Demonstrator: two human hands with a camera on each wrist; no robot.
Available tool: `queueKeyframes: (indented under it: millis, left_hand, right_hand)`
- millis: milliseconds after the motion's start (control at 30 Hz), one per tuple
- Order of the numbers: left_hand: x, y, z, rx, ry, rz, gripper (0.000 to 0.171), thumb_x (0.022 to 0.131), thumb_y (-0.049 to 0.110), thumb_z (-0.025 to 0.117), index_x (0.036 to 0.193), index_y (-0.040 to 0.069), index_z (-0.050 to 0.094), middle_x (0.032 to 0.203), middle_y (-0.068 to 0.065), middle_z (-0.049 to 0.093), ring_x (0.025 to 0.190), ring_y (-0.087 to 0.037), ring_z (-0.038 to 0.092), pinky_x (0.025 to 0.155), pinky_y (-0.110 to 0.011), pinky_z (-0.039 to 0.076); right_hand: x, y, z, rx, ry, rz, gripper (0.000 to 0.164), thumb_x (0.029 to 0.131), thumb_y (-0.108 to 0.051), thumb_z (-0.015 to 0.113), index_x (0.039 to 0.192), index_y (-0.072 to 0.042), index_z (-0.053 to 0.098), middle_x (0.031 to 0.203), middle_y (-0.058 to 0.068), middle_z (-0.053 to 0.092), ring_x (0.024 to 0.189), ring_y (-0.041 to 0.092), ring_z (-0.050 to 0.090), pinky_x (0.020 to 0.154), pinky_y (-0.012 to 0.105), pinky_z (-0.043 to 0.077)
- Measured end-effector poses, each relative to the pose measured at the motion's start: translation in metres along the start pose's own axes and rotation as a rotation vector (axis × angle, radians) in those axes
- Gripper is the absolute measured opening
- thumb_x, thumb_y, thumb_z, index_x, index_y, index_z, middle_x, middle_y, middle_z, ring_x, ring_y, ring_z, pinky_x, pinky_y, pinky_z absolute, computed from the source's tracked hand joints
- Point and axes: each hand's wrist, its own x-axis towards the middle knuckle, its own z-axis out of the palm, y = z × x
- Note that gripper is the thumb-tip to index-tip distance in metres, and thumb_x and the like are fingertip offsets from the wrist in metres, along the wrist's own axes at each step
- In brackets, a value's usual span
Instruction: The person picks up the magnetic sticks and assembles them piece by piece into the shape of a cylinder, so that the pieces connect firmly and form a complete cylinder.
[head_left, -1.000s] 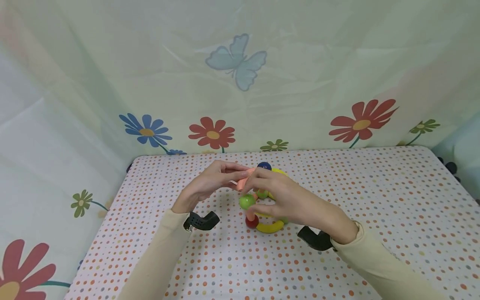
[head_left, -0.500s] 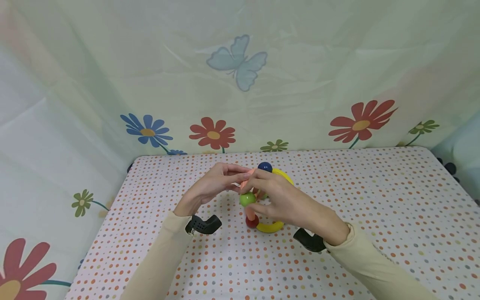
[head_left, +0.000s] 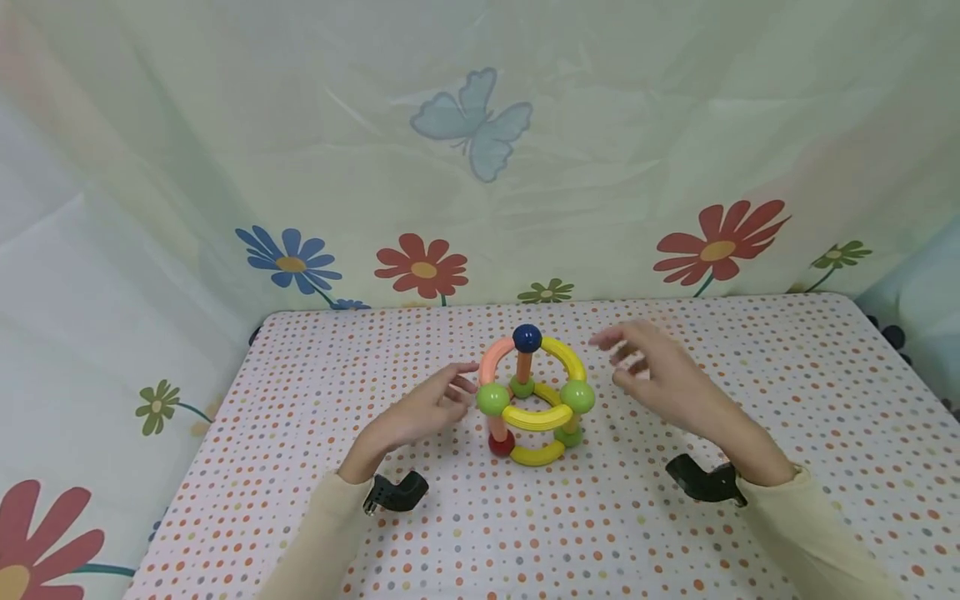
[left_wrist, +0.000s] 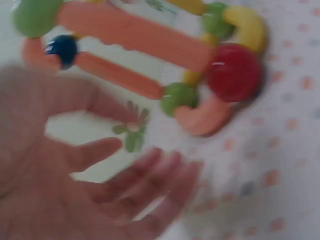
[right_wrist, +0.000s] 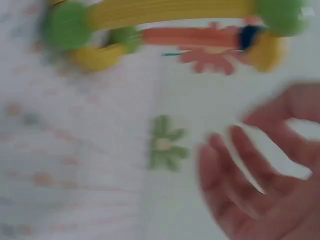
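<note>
A toy frame of balls and rods stands upright on the table. Its upper ring has a blue ball (head_left: pixel 527 338) at the back, a left green ball (head_left: pixel 493 399) and a right green ball (head_left: pixel 577 397). A salmon curved rod (head_left: pixel 492 360), a yellow curved rod (head_left: pixel 566 358) and a front yellow curved rod (head_left: pixel 537 418) link them. Upright rods run down to a lower ring with a red ball (head_left: pixel 502 442). Close by on the left, my left hand (head_left: pixel 427 406) holds nothing, fingers loosely bent. My right hand (head_left: pixel 663 379) hovers right of the frame, fingers relaxed, holding nothing.
A dotted cloth covers the table (head_left: pixel 465 533). Behind it hangs a pale curtain (head_left: pixel 600 167) printed with flowers and a butterfly. Each wrist wears a black strap-on device, such as the left wrist device (head_left: pixel 397 492).
Both hands have let go of the toy frame. My right hand has drawn away to the right, my left hand slightly left and down. The whole frame now shows, standing by itself.
</note>
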Motion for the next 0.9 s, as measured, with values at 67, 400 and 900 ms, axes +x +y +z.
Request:
queueKeyframes:
  millis: [67,400,900]
  left_hand:
    - [-0.003,-0.007,0.011,0.068,-0.052,-0.005,0.064,0.098,0.011,0.068,0.156,0.003,0.04,0.133,-0.016,0.052,0.118,-0.031,0.056,0.093,-0.042,0.053]
    - [0.004,-0.006,0.055,0.19,0.085,0.04,0.021,0.093,0.018,0.082,0.089,0.008,0.064,0.111,-0.013,0.045,0.096,-0.02,0.043,0.073,-0.028,0.04]
    - [0.001,-0.01,0.047,0.208,0.192,0.032,0.021,0.095,0.009,0.077,0.105,0.002,0.059,0.106,-0.011,0.045,0.092,-0.021,0.045,0.073,-0.028,0.041]
  right_hand:
    - [-0.008,0.017,0.013,0.025,-0.15,0.058,0.041,0.089,0.007,0.071,0.129,0.006,0.06,0.12,0.021,0.061,0.095,0.027,0.064,0.077,0.037,0.057]
    - [-0.014,0.035,0.067,0.242,-0.269,0.127,0.049,0.088,-0.006,0.082,0.126,0.005,0.052,0.09,0.008,0.054,0.07,0.016,0.049,0.059,0.026,0.044]
    - [-0.008,0.023,0.08,0.195,-0.259,0.18,0.035,0.091,-0.009,0.08,0.118,0.003,0.061,0.091,0.009,0.058,0.075,0.019,0.052,0.062,0.029,0.046]
